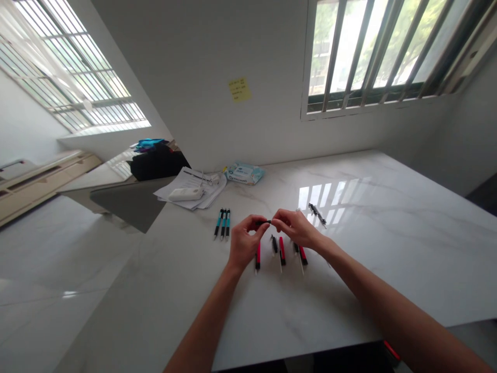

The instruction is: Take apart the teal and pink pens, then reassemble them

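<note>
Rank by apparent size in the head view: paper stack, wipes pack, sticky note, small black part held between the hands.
1. paper stack
2. wipes pack
3. sticky note
4. small black part
The note is on the far wall, so its rank is unsure.

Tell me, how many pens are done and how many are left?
Three teal pens lie side by side, whole-looking. Both hands, left hand and right hand, pinch one small dark pen part between them. Three red pens lie below the hands, and black pieces wait beyond the right hand.
</note>
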The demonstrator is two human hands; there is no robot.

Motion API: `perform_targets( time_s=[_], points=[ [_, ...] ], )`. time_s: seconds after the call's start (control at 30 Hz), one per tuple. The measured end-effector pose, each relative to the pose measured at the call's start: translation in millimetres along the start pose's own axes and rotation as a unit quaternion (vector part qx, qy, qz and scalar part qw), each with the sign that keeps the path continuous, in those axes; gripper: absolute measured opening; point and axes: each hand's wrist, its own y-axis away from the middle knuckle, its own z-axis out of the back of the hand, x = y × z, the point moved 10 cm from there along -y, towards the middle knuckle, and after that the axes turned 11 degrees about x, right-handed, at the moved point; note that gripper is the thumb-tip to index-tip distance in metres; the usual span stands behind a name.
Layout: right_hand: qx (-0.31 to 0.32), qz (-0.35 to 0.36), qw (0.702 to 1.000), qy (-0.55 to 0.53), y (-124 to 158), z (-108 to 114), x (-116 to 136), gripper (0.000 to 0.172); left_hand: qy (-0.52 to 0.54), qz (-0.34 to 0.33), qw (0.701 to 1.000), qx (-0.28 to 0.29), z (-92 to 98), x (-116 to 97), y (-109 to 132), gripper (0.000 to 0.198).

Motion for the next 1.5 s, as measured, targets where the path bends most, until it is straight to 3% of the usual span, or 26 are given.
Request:
perform_targets(
  time_s=[0.07,0.17,0.3,0.37,0.43,0.53,0.6,0.7,0.87,1.1,1.2,1.3,1.4,1.5],
  points=[
    [0.006,0.011,1.000,-0.007,0,0,3,0.028,0.015,0.008,1.000,0.000,1.8,3,-1,0.021],
    [0.021,0.013,0.997,-0.076,-3,-7,2,0.041,0.040,0.001,0.999,0.005,2.5,1,-3,0.022],
    [0.083,-0.014,0.957,-0.278,-8,-35,-6,0.051,0.112,0.008,0.994,-0.012,5.7,3,-3,0.028],
    [0.109,-0.025,0.948,-0.299,-8,-43,-5,0.054,0.162,0.029,0.986,-0.011,3.9,11,-3,0.032],
    [0.098,-0.029,0.970,-0.219,-7,-34,-4,0.053,0.196,0.047,0.980,-0.005,0.2,18,-3,0.034],
    [-0.043,-0.065,0.997,0.013,2,19,-12,0.036,0.224,0.060,0.973,-0.005,-3.6,24,-3,0.037],
    [-0.134,-0.111,0.976,0.130,12,56,-22,0.020,0.252,0.070,0.965,-0.004,-6.7,25,-3,0.039],
    [-0.149,-0.180,0.947,0.221,19,82,-44,0.019,0.292,0.099,0.951,-0.001,-11.0,29,-3,0.041],
    [-0.099,-0.260,0.915,0.291,24,82,-74,0.032,0.297,0.118,0.947,-0.022,-6.2,36,-1,0.050],
    [-0.068,-0.300,0.891,0.335,24,73,-86,0.037,0.269,0.119,0.956,-0.007,-6.3,36,-2,0.050],
    [-0.078,-0.311,0.895,0.311,26,78,-86,0.046,0.255,0.114,0.960,-0.012,-5.1,36,-1,0.045],
    [-0.106,-0.288,0.919,0.247,29,88,-78,0.047,0.241,0.109,0.964,-0.011,-4.6,35,-2,0.042],
    [-0.116,-0.193,0.967,0.117,22,86,-56,0.039,0.226,0.112,0.968,-0.001,-6.3,36,-2,0.041],
    [-0.069,-0.080,0.993,-0.047,10,61,-28,0.041,0.215,0.123,0.968,0.024,-12.9,36,-1,0.041]
  ],
)
